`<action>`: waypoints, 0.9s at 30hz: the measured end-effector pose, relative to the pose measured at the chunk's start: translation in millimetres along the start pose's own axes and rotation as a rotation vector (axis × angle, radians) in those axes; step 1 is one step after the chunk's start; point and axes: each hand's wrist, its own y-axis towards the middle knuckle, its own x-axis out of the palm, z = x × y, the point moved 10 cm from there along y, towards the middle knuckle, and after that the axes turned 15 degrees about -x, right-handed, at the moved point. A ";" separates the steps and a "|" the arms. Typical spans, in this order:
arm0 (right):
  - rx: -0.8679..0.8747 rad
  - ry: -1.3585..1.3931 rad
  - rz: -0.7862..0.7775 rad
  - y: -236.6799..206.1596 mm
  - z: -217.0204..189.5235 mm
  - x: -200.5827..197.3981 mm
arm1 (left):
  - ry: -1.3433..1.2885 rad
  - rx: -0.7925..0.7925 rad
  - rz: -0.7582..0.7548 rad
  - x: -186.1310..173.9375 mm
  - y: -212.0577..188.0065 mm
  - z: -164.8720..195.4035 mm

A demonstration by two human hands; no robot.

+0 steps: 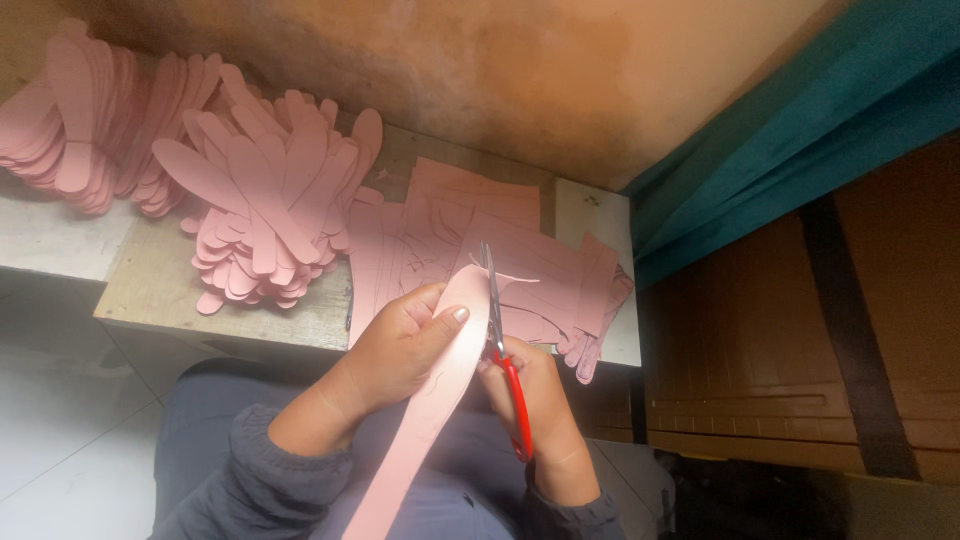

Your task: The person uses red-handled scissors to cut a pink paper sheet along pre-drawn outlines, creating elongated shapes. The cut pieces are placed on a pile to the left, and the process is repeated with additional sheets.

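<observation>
My left hand (400, 345) grips a long pink sheet strip (425, 420) that runs down across my lap, thumb pressed on its upper end. My right hand (540, 400) holds red-handled scissors (505, 360) whose metal blades point up along the strip's right edge, at its rounded top. A thin cut sliver curls off to the right of the blades. Both hands sit just in front of the low table's edge.
Piles of cut pink sole-shaped pieces (265, 215) cover the table (150, 280) at the left and far left. Flat pink sheets with drawn outlines (470, 240) lie behind the hands. A stained wall rises behind; a teal cloth (800, 120) and brown boxes (800, 340) stand to the right.
</observation>
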 end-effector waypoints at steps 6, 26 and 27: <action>0.018 -0.043 -0.089 -1.2 -11.3 4.9 | 0.096 -0.077 -0.130 3.9 -6.1 -0.4; 0.038 -0.051 -0.078 -8.9 13.5 -5.2 | 0.166 -0.235 -0.047 -11.8 -11.0 -6.4; 0.057 -0.028 -0.077 -9.3 15.5 -4.5 | 0.159 -0.236 -0.052 -12.7 -10.4 -7.0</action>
